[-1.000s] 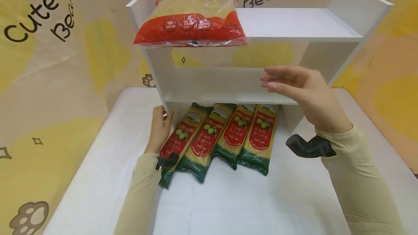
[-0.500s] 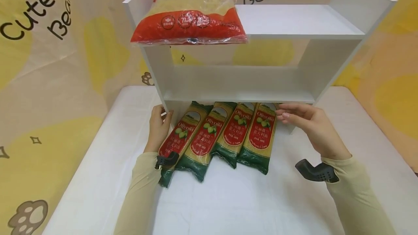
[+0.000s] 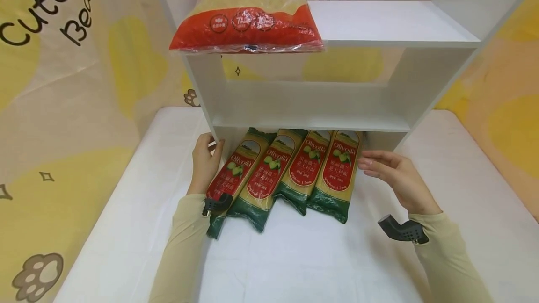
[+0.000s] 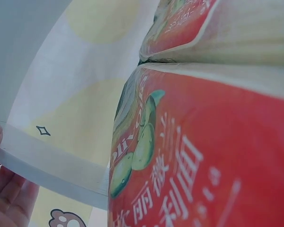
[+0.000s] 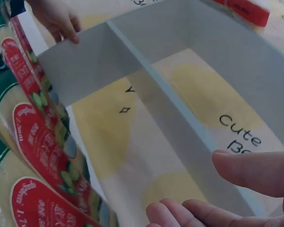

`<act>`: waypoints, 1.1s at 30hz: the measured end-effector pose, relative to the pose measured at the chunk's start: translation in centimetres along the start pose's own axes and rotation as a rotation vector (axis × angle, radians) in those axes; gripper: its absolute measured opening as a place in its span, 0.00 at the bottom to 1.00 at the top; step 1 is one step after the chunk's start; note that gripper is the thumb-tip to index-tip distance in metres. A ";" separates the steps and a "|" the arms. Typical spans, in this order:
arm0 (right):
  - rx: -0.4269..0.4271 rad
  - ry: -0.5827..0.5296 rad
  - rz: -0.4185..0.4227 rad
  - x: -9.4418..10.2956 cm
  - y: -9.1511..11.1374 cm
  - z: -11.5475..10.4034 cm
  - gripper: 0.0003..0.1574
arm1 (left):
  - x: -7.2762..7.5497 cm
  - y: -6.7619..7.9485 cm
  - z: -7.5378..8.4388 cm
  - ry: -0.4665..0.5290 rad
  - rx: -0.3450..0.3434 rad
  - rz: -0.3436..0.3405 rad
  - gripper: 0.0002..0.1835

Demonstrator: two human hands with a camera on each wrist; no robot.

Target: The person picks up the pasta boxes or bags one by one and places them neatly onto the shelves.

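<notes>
My left hand (image 3: 205, 162) holds the lower left side panel of a white shelf (image 3: 404, 20). In the left wrist view, thumb and fingers lie on opposite faces of that panel (image 4: 61, 176). Several spaghetti packets (image 3: 338, 165), red-labelled with green ends, lie side by side in the bottom of the shelf and stick out at the front; the shelf board hides their far ends. My right hand (image 3: 391, 174) is beside the rightmost packet, fingertips at its right edge. Its thumb (image 5: 255, 170) and fingers are apart, with nothing between them in the right wrist view.
A red and clear bag of pasta (image 3: 248, 25) rests on the shelf's top level at the left, its front edge overhanging. The middle level (image 3: 307, 123) lies below it. A white cloth-covered table (image 3: 294, 261) extends in front; a patterned yellow curtain (image 3: 92, 88) hangs behind.
My right hand has come down from in front of the middle shelf level to beside the rightmost spaghetti packet. My left hand keeps its hold on the shelf panel, and the packets lie as before.
</notes>
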State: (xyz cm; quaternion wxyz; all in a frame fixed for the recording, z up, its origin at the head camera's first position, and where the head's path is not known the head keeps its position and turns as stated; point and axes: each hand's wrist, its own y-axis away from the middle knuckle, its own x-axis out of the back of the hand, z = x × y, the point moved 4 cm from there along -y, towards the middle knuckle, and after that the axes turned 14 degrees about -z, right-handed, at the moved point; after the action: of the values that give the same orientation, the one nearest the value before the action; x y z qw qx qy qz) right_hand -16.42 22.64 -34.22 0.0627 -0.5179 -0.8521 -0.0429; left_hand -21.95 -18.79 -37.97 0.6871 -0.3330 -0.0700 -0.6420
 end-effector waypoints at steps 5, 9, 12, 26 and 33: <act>-0.085 0.050 0.019 0.2 -0.1 1.6 0.30 | 0.0 0.0 -0.1 -0.017 -0.004 0.014 0.11; -0.161 0.042 0.014 0.7 -0.2 3.2 0.34 | -0.1 0.0 -0.1 -0.009 0.001 0.019 0.11; -0.202 0.013 0.000 1.0 -0.1 4.4 0.35 | -0.1 0.0 -0.1 0.001 0.011 0.018 0.11; -0.216 -0.079 -0.007 1.0 -0.4 7.6 0.31 | -0.2 0.1 0.1 0.012 0.030 0.044 0.11; -0.245 -0.082 0.011 0.8 -0.8 7.9 0.31 | -0.2 0.3 0.1 0.010 0.042 0.062 0.11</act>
State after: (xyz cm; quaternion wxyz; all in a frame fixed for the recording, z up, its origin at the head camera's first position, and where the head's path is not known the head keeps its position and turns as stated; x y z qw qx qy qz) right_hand -17.97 24.08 -41.93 -0.0357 -0.5275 -0.8396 -0.1250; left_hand -21.70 -18.64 -38.12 0.7137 -0.3172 -0.0697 -0.6205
